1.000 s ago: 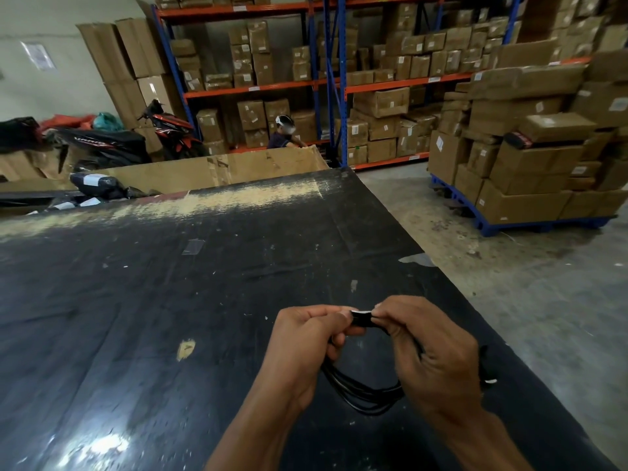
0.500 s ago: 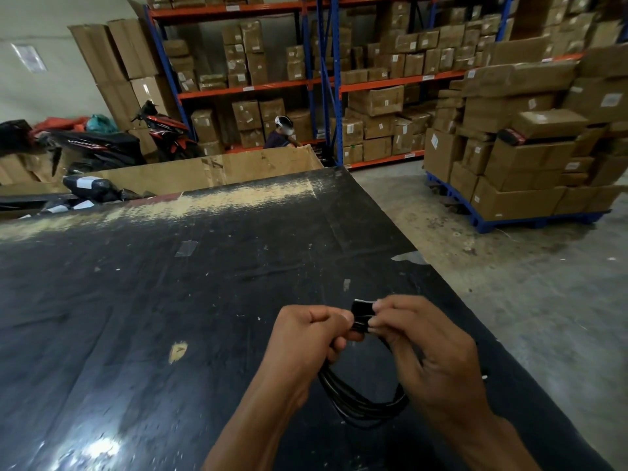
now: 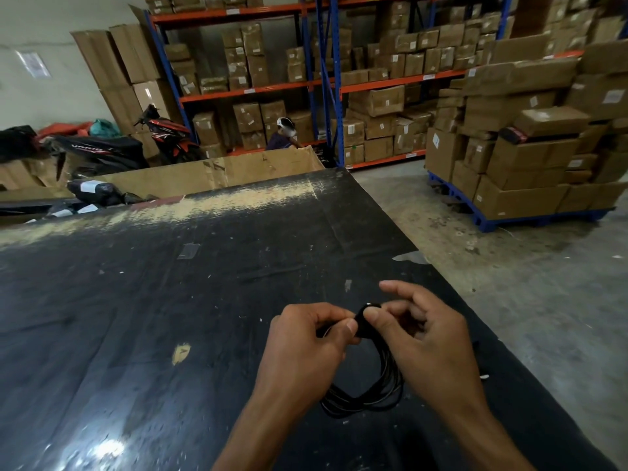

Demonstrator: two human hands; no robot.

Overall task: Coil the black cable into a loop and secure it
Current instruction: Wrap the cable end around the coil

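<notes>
The black cable (image 3: 368, 397) hangs as a coil of several thin turns between my two hands, just above the black table (image 3: 153, 300). My left hand (image 3: 306, 345) pinches the top of the coil between thumb and fingers. My right hand (image 3: 424, 338) presses its thumb on a small black strap or tie (image 3: 365, 316) wrapped round the top of the coil; its forefinger is lifted and spread. The lower loop dangles free below my hands. Whether the strap is fastened is hidden by my fingers.
The table's right edge (image 3: 452, 294) runs diagonally close to my right hand, with concrete floor beyond. A cardboard sheet (image 3: 238, 171) stands at the table's far edge. Stacked boxes on a blue pallet (image 3: 526, 171), shelving, motorbikes and a seated person (image 3: 283, 136) lie far off.
My right hand has opened its fingers and shifted its thumb onto the strap. The coil has swung a little to the right under it. My left hand keeps its pinch.
</notes>
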